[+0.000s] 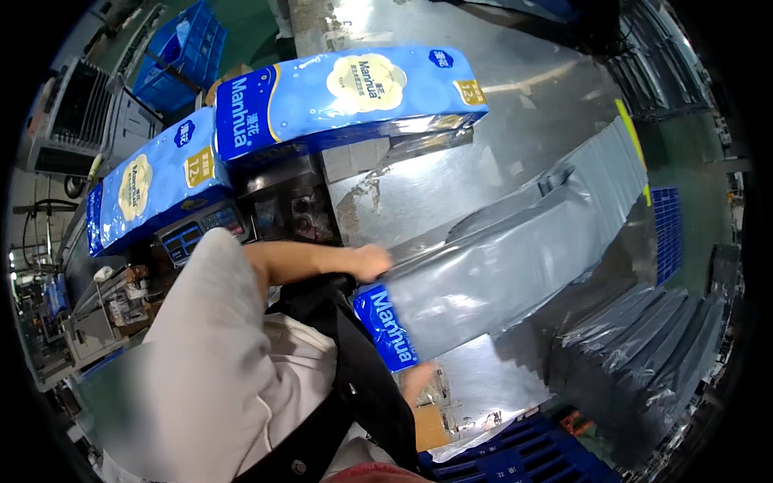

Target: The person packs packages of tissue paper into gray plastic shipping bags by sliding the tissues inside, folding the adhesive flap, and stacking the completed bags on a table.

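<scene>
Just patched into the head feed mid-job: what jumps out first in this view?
Bright blue packs stand out against the shiny metal table: one long blue pack lies at the top, another blue pack at the left. In the middle, the left hand and right hand grip a third blue pack mostly sheathed in a grey plastic bag, with stacked grey bags lower right.

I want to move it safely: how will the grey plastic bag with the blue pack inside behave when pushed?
The grey plastic bag looks thin and glossy, so it probably slides easily on the metal table. The blue pack fills only one end; the rest likely flops. The left hand grips its edge.
</scene>
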A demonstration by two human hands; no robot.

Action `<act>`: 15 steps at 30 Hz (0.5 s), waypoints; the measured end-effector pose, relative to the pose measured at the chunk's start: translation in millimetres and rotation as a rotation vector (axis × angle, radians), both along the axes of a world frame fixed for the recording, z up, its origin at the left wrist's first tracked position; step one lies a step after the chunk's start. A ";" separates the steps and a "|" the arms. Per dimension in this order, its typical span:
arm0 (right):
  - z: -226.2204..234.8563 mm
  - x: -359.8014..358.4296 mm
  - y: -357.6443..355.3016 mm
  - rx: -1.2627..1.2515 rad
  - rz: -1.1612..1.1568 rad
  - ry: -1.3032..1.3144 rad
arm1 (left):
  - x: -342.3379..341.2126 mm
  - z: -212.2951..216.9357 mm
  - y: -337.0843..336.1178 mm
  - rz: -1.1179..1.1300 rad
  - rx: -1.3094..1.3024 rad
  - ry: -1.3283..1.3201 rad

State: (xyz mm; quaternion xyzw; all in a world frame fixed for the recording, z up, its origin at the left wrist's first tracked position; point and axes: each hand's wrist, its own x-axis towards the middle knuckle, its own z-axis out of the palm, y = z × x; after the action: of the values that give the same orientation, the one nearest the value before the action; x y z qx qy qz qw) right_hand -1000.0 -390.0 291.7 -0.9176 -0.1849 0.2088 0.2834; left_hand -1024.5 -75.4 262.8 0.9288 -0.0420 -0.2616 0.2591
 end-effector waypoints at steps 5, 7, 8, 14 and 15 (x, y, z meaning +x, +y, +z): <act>-37.1 -32.9 -23.9 -0.083 -0.017 0.132 | -42.9 34.5 -23.9 0.352 -0.249 0.301; -6.6 -16.8 -17.8 -0.073 -0.112 0.096 | -7.1 34.6 -31.0 0.547 -0.419 0.273; -12.2 -3.0 -22.6 -0.068 -0.135 0.042 | 9.9 37.0 -39.9 0.672 -0.545 0.190; -32.3 5.1 -48.3 -0.134 -0.293 -0.209 | -10.5 8.0 -1.8 0.537 -0.240 -0.136; -29.4 2.6 -47.7 -0.187 -0.316 -0.088 | -17.5 12.2 0.8 0.425 -0.225 -0.107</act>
State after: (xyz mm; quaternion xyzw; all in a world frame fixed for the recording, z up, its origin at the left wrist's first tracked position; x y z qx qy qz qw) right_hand -997.5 -437.7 262.2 -0.9658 -0.0305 0.1377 0.2177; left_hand -1041.9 -74.6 274.9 0.8946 0.1117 -0.1455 0.4076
